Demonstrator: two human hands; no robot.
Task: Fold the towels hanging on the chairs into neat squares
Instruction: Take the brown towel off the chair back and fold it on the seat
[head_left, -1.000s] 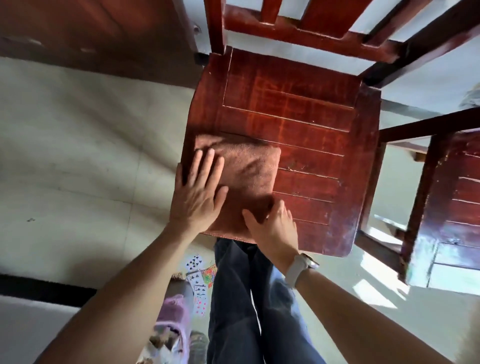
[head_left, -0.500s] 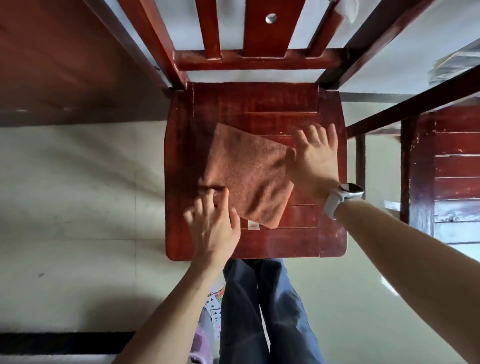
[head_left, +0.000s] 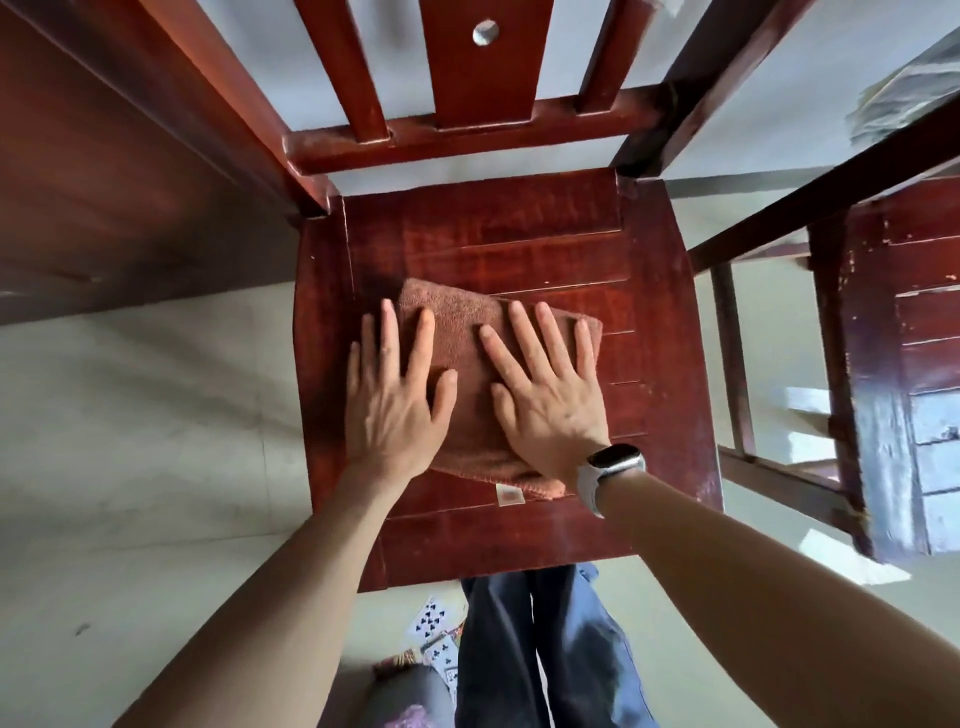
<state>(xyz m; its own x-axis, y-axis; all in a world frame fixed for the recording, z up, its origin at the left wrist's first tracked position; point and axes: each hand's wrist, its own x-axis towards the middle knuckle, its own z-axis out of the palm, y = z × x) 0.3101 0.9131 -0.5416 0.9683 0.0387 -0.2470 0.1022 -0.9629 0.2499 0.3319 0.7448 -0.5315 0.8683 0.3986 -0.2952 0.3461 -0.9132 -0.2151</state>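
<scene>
The red wooden chair (head_left: 649, 322) stands on a pale floor, the folded brown towel (head_left: 467, 364) lying on its seat. My left hand (head_left: 392, 410) and right hand (head_left: 545, 400) press flat on it, fingers spread.

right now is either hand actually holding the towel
No. Both the left hand and right hand press flat on the folded brown towel; no grip.
</scene>
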